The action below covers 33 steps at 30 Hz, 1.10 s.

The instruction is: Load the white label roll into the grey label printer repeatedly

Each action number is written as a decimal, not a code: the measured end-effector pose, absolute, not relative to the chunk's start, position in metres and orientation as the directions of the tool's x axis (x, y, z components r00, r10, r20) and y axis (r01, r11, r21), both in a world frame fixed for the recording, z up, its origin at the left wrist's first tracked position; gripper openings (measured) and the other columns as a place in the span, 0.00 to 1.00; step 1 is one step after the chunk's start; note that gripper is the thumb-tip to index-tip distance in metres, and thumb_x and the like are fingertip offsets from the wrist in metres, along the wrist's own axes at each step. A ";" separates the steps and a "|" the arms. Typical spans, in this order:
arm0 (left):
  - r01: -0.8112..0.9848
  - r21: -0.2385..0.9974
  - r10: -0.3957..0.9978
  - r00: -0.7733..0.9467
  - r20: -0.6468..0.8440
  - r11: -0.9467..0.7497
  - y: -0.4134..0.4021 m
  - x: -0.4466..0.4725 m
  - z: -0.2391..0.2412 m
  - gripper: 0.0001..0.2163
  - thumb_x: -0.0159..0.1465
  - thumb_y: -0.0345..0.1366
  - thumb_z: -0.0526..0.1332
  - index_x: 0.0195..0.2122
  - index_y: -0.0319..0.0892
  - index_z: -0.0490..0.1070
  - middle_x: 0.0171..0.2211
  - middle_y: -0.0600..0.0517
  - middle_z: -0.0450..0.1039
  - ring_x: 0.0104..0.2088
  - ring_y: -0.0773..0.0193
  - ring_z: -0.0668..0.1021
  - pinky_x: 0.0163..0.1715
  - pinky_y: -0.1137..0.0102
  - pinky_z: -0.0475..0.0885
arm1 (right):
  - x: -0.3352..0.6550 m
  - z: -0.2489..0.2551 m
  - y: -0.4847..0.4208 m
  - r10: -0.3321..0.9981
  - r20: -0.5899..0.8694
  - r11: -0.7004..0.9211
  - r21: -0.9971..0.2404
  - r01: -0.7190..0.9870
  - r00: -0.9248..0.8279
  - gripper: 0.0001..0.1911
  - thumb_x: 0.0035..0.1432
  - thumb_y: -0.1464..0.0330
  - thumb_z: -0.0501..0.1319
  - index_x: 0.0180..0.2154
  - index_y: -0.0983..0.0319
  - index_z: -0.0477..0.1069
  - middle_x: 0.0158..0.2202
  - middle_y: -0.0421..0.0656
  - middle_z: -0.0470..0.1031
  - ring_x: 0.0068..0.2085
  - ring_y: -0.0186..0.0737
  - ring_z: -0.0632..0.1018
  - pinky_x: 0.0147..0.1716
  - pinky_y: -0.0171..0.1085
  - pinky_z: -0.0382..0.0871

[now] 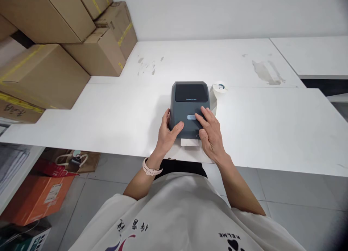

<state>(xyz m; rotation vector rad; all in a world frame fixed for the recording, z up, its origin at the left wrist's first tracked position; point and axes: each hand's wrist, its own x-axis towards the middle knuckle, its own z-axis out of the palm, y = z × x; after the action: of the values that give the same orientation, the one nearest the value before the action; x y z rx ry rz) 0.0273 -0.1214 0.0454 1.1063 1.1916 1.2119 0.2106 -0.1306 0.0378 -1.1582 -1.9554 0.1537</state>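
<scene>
White shirt (pixel 186 211) is filling my near view. By the middle of the table's (pixel 272 135) front edge, I'm seeing a paper slip (pixel 189 142) protruding from the dark printer (pixel 187 109); the left hand (pixel 166 136) is lying spread against its side, the right hand (pixel 212 133) spread over its top. Boxes (pixel 43 73) are crowding the far left corner.

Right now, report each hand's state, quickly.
Left hand: open, against the left side of the dark gray printer, thumb on top.
Right hand: open, over its right part.
</scene>
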 end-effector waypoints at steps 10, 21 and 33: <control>-0.148 0.897 0.906 0.155 -0.394 0.416 -0.174 0.037 0.033 0.23 0.60 0.58 0.64 0.24 0.41 0.75 0.22 0.53 0.72 0.18 0.72 0.67 0.19 0.71 0.57 | 0.209 0.037 -0.129 0.776 0.604 0.559 -0.526 0.641 -0.182 0.25 0.75 0.62 0.46 0.70 0.52 0.53 0.70 0.48 0.64 0.74 0.54 0.59 0.68 0.63 0.60; -0.036 0.950 0.942 0.154 -0.300 0.309 -0.166 0.036 0.030 0.20 0.61 0.55 0.66 0.26 0.41 0.79 0.22 0.52 0.76 0.19 0.70 0.69 0.22 0.71 0.66 | 0.202 0.061 -0.131 0.790 0.575 0.433 -0.275 0.858 -0.214 0.18 0.74 0.61 0.53 0.61 0.50 0.68 0.66 0.44 0.71 0.67 0.53 0.70 0.71 0.63 0.44; -0.002 0.990 0.941 -0.313 0.131 -0.139 -0.118 -0.009 0.073 0.23 0.68 0.49 0.58 0.19 0.43 0.73 0.17 0.53 0.66 0.20 0.70 0.67 0.22 0.71 0.62 | 0.211 0.054 -0.134 0.761 0.625 0.514 -0.416 0.750 -0.175 0.36 0.72 0.47 0.42 0.75 0.48 0.36 0.78 0.51 0.39 0.75 0.66 0.50 0.67 0.72 0.47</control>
<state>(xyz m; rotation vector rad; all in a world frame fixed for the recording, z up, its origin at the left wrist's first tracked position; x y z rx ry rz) -0.0088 -0.1178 0.0726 1.1251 1.3529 1.5584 0.2114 -0.1344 0.0544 -1.2394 -1.9281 0.0164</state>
